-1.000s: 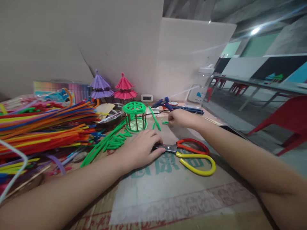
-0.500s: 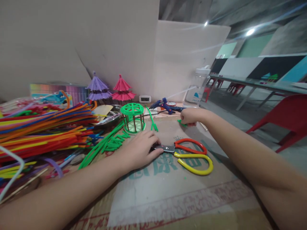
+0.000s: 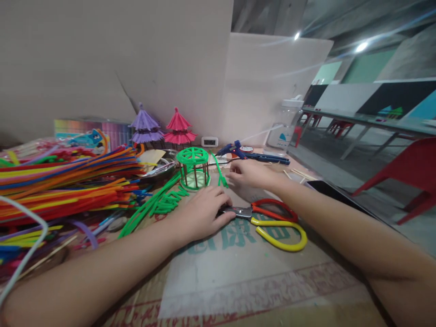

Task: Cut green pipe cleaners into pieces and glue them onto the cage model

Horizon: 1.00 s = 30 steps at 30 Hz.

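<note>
My left hand [image 3: 211, 209] rests on the board, thumb and fingers closed about the blades of a pair of scissors [image 3: 279, 221] with one red and one yellow handle. The blade tips are hidden under it. Farther off, my right hand [image 3: 245, 175] has its fingers curled, their tips beside a green pipe cleaner strip [image 3: 220, 169]; what they pinch, if anything, is hidden. Left of that strip stands a small round frame [image 3: 193, 156] with green rings and brown posts. Several short green pipe cleaner pieces [image 3: 168, 202] lie near my left wrist.
Bundles of coloured pipe cleaners [image 3: 68, 177] fill the left side. Behind are a purple pagoda model [image 3: 145, 125], a pink one [image 3: 179, 127], a metal bowl [image 3: 166, 165], a small digital clock [image 3: 209, 141], a glue gun [image 3: 233, 149] and a clear bottle [image 3: 282, 129].
My right hand has moved left, from the far right of the board to beside the green strip. The green bit at its fingertips no longer shows there. My left hand stays on the scissors.
</note>
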Each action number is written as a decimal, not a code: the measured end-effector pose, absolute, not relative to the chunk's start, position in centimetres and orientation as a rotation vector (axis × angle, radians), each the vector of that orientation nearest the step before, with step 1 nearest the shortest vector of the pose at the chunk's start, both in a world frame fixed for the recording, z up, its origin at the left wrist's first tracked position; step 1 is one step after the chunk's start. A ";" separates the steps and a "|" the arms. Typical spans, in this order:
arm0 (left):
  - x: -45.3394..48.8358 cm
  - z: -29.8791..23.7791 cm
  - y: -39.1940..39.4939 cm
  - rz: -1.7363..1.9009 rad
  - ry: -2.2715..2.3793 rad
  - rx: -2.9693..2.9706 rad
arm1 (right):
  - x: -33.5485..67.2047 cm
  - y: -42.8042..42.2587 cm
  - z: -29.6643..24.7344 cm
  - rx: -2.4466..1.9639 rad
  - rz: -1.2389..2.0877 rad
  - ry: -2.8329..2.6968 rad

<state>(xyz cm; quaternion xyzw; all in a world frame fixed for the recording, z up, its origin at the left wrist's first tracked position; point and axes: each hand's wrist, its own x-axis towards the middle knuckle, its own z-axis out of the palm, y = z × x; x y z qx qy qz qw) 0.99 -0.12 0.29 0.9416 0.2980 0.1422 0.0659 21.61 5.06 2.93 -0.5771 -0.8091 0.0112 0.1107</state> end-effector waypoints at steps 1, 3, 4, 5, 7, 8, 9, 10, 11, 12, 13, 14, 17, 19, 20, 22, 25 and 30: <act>1.0 0.3 -0.1 0.429 0.894 2.845 | 21.1 4.7 2.5 -1.671 0.020 -2.397; 1.0 0.3 -0.1 0.432 0.885 2.855 | 20.5 4.2 1.9 -1.659 -0.012 -2.457; 1.0 0.3 -0.2 0.434 0.879 2.862 | 20.4 4.0 1.7 -1.668 -0.018 -2.487; 1.0 0.4 -0.2 0.434 0.873 2.869 | 20.4 3.9 1.7 -1.684 -0.016 -2.513; 1.0 0.5 -0.2 0.431 0.872 2.878 | 20.6 3.9 1.7 -1.713 0.004 -2.557; 1.0 0.5 -0.2 0.428 0.873 2.880 | 20.6 4.0 1.8 -1.716 0.021 -2.578; 1.0 0.5 -0.3 0.424 0.874 2.880 | 20.7 4.1 1.9 -1.717 0.040 -2.603; 1.0 0.5 -0.3 0.425 0.878 2.877 | 20.8 4.2 2.0 -1.713 0.060 -2.630; 1.0 0.6 -0.3 0.430 0.881 2.873 | 20.8 4.4 2.1 -1.708 0.078 -2.654; 1.0 0.6 -0.3 0.434 0.883 2.867 | 20.9 4.5 2.2 -1.706 0.092 -2.673; 1.0 0.6 -0.3 0.436 0.886 2.863 | 21.0 4.7 2.4 -1.713 0.100 -2.683; 1.0 0.6 -0.3 0.435 0.889 2.857 | 21.2 4.8 2.8 -1.731 0.099 -2.680; 1.0 0.6 -0.2 0.416 0.894 2.839 | 23.0 5.4 4.4 -1.846 0.038 -2.610; 1.0 0.6 -0.2 0.410 0.895 2.826 | 25.1 5.8 5.8 -1.959 -0.036 -2.533; 1.0 0.6 -0.2 0.411 0.896 2.820 | 26.2 6.1 6.5 -2.020 -0.062 -2.506; 1.0 0.5 -0.1 0.417 0.892 2.817 | 28.3 6.5 7.3 -2.132 -0.056 -2.478; 0.9 0.4 -0.1 0.423 0.888 2.813 | 30.0 7.0 7.1 -2.208 0.033 -2.506; 0.9 0.3 0.0 0.430 0.890 2.804 | 30.1 7.5 5.3 -2.272 0.169 -2.555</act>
